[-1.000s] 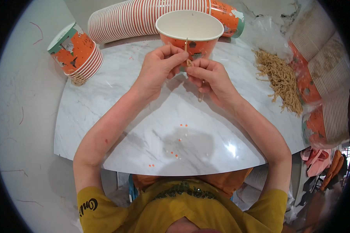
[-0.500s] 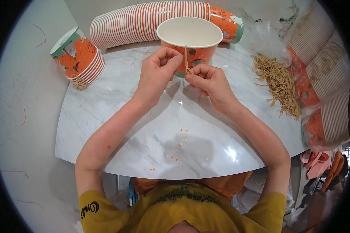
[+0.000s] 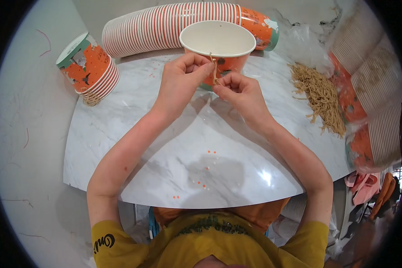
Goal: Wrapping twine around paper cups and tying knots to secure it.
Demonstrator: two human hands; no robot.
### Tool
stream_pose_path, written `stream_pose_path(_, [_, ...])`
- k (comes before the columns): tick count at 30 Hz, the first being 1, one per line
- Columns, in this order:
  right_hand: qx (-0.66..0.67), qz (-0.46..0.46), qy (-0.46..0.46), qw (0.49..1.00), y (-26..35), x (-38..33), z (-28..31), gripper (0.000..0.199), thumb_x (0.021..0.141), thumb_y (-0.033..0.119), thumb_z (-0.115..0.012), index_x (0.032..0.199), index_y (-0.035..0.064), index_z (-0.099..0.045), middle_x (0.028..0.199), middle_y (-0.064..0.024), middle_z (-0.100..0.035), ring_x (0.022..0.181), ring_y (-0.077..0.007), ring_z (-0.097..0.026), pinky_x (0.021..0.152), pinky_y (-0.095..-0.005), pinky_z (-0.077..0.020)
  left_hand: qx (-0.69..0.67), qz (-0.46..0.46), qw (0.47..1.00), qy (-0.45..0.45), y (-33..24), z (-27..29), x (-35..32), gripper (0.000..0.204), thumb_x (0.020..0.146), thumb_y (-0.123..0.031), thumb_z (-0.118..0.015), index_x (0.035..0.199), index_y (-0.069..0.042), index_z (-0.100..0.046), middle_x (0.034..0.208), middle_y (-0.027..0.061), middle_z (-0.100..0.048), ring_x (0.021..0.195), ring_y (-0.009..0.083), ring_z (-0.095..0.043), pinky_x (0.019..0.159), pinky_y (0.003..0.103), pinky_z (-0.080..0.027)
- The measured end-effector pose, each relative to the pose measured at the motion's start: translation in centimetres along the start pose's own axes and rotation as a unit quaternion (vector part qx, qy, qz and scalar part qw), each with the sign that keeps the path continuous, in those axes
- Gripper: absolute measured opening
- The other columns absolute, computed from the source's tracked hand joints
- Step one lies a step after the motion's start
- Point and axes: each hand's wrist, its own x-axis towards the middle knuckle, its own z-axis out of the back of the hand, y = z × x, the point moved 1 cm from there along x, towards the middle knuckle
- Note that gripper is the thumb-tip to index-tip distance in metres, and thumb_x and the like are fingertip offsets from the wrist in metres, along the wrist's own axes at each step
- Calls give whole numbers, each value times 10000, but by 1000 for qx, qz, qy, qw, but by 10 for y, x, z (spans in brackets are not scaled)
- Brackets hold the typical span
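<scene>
Both bare forearms reach from near edge toward far centre, converging. Left hand (image 3: 179,82) curled, knuckles up, fingers (image 3: 204,68) pinched at the tips. Right hand (image 3: 241,91) just beside it, fingers bent inward, thumb and forefinger closed together.

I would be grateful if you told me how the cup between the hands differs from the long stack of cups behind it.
The single cup stands upright with its white inside showing; the long stack lies on its side along the table's back edge. The single cup is alone, while the long stack nests many cups, showing as red-and-white ribs. A cord hangs at the single cup's rim, pinched by the left hand and right hand; nothing touches the long stack. Both are orange-printed.
</scene>
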Motion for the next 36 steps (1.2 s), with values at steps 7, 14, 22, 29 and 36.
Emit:
stream_pose_path(7, [-17,6,14,1000,0,0,2,117,904,103,-687,865,1,-645,774,33,-618,700,-31,-502,608,-225,-398,-7,68,997,-18,-10,-7,-5,194,922,-176,-698,850,2,-676,705,-41,-596,653,24,-498,594,206,-398])
stream_pose_path(14, [15,-20,30,999,9,1,1,117,908,114,-692,873,11,-649,786,33,-625,719,-40,-518,625,-233,-416,-34,44,998,-37,-6,-4,-4,193,915,-186,-702,853,-4,-682,740,-21,-618,670,29,-514,587,212,-394])
stream_pose_path(22, [55,-58,27,996,10,0,2,110,909,149,-707,890,45,-678,794,27,-643,710,-40,-532,603,-211,-385,-11,65,997,-42,-11,-5,-17,184,928,-192,-681,859,-21,-687,750,-11,-626,631,52,-532,559,227,-407])
stream_pose_path(29, [92,-84,25,992,13,0,1,132,898,165,-727,872,42,-687,774,19,-632,679,-43,-511,570,-217,-341,-81,51,994,-47,-11,-6,-18,186,969,-182,-624,922,-2,-631,797,52,-678,594,82,-592,530,229,-439])
stream_pose_path(36, [100,-91,29,990,15,-3,-4,135,892,175,-749,880,57,-685,733,26,-600,606,-36,-421,538,-212,-277,-57,27,997,-50,-9,-2,-17,214,990,-200,-597,949,10,-602,792,63,-682,579,77,-589,518,220,-442])
